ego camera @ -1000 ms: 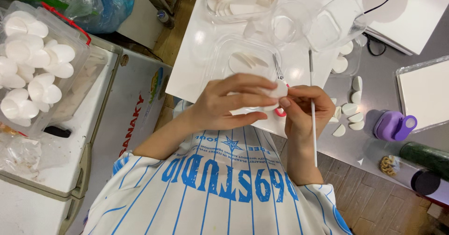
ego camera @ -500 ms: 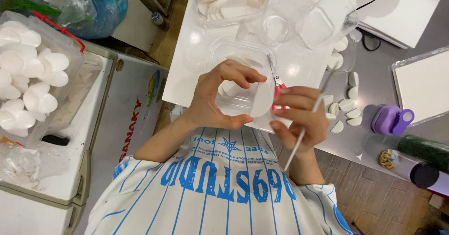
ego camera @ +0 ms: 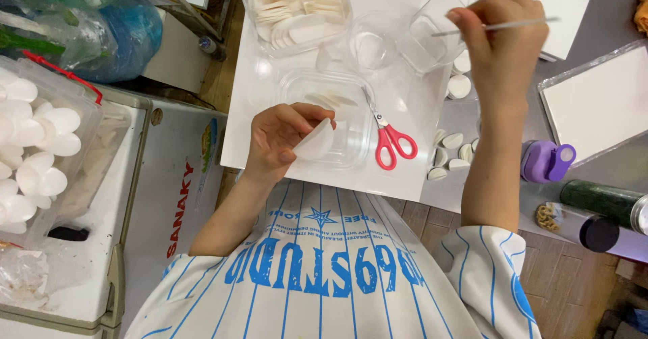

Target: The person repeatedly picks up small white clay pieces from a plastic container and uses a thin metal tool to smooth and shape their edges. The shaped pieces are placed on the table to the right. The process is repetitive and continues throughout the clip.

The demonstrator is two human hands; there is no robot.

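Overhead view, read from left to right. At the far left, a clear plastic bin (ego camera: pixel 40 143) with a red handle holds a heap of round white petal-shaped pieces (ego camera: pixel 30 143); above it lie a green and a blue plastic bag (ego camera: pixel 118 35). A white board (ego camera: pixel 250 130) serves as the work surface at centre. The left hand (ego camera: pixel 283 140) rests at the near edge of the board, its thumb and fingertips pinched together on a thin white curved petal piece (ego camera: pixel 316 145), which is smooth, pale and roughly oval with a rounded upper edge; the piece sits against the near rim of a clear square plastic container (ego camera: pixel 337 89) that holds a few more flat white pieces. Behind this container stands a larger clear tray of stacked cream-white pieces (ego camera: pixel 297 12), and beside that two small clear plastic cups (ego camera: pixel 374 42). Red-handled scissors (ego camera: pixel 390 140) lie closed on the board, blades overlapping the square container's right rim. The right hand (ego camera: pixel 503 39) is raised above the far right of the board, fingers closed around a thin white stick (ego camera: pixel 499 26) held nearly level, its tip projecting to the right. Below this arm, several small white petal pieces (ego camera: pixel 451 157) lie loose on the grey tabletop (ego camera: pixel 607 170). Further right are a purple lidded bottle (ego camera: pixel 545 161), a foil-edged tray with a white sheet (ego camera: pixel 597 106) and a dark green cylinder (ego camera: pixel 597 201).
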